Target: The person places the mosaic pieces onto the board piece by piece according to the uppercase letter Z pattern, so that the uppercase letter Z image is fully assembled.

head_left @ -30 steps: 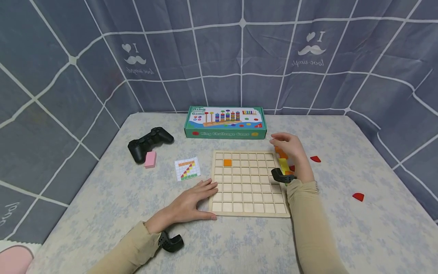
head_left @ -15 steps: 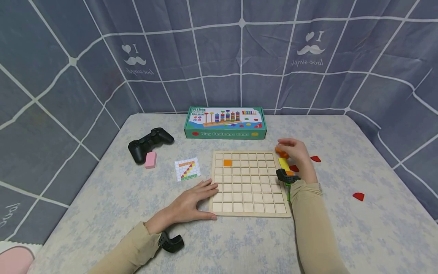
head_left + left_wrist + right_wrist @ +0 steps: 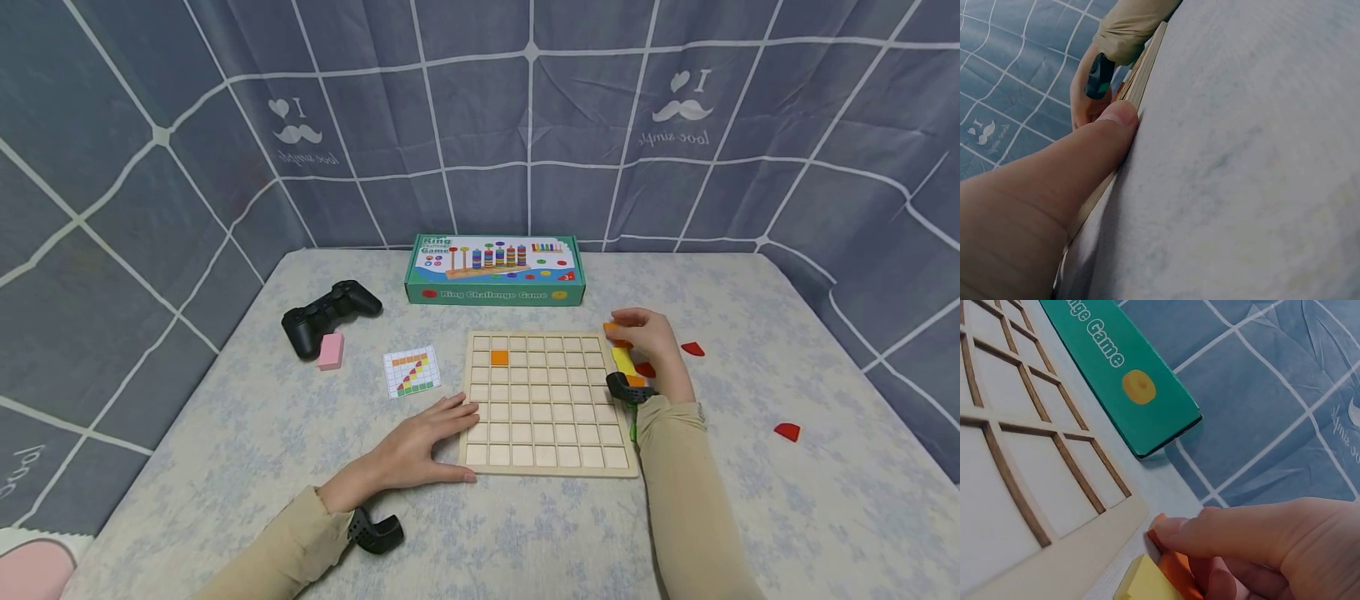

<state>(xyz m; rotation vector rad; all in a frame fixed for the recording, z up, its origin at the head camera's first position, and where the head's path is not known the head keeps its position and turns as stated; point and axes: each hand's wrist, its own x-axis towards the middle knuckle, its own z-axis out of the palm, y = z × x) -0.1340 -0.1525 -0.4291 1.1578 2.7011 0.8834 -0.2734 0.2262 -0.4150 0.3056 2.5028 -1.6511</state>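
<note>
Mottled tabletop [image 3: 525, 537]: left fingers [image 3: 456, 423] touch gridded wooden board [image 3: 542, 412].

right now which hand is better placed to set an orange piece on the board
Probably the right hand: it pinches an orange piece near the far right corner of the grid board, while the left hand rests against the board's left side.

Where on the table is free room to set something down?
Bare: in front of the board, between the sleeves; right of both, in front of the red pieces. Crowded: the board's right edge, with orange and yellow tiles and the right hand.
</note>
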